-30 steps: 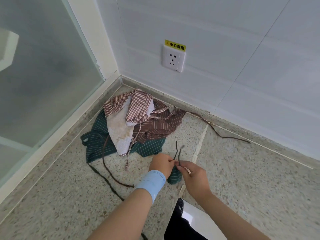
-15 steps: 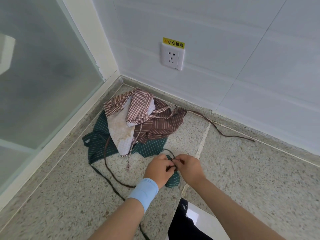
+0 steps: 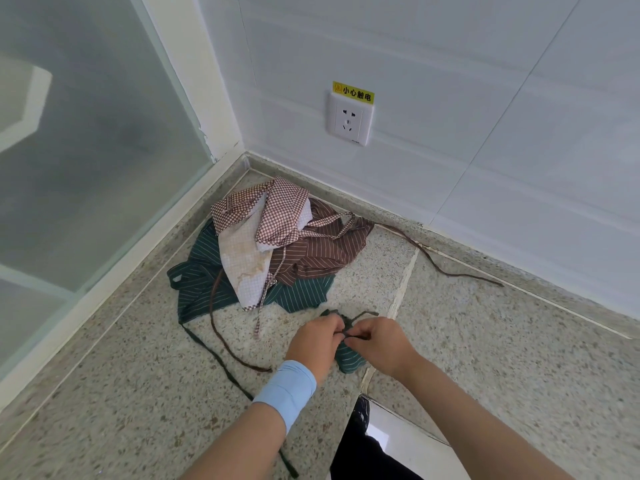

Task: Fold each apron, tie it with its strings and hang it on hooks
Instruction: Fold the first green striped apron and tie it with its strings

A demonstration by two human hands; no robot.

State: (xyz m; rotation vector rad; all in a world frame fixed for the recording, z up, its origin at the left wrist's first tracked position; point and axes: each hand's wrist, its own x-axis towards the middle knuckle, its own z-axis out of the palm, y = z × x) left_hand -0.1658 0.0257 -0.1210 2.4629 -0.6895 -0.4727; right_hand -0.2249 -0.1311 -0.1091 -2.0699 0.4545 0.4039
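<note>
Folded green apron (image 3: 349,358): small striped bundle on the floor (image 3: 138,393), dark strings (image 3: 367,312) looped over its top. Behind, heaped in the corner: checked apron (image 3: 284,209) uppermost, brown striped apron (image 3: 322,261) under it, crumpled green apron (image 3: 197,278) lowest. Long brown tie (image 3: 460,275) trails right.

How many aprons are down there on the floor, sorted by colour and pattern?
Green striped: 2, the green striped apron lying undermost and the green striped bundle that the left hand and right hand grip.
Brown striped: 1, the brown striped apron.
Brown checked: 1, the brown checked apron, pale inside showing.
Total: 4.
</note>
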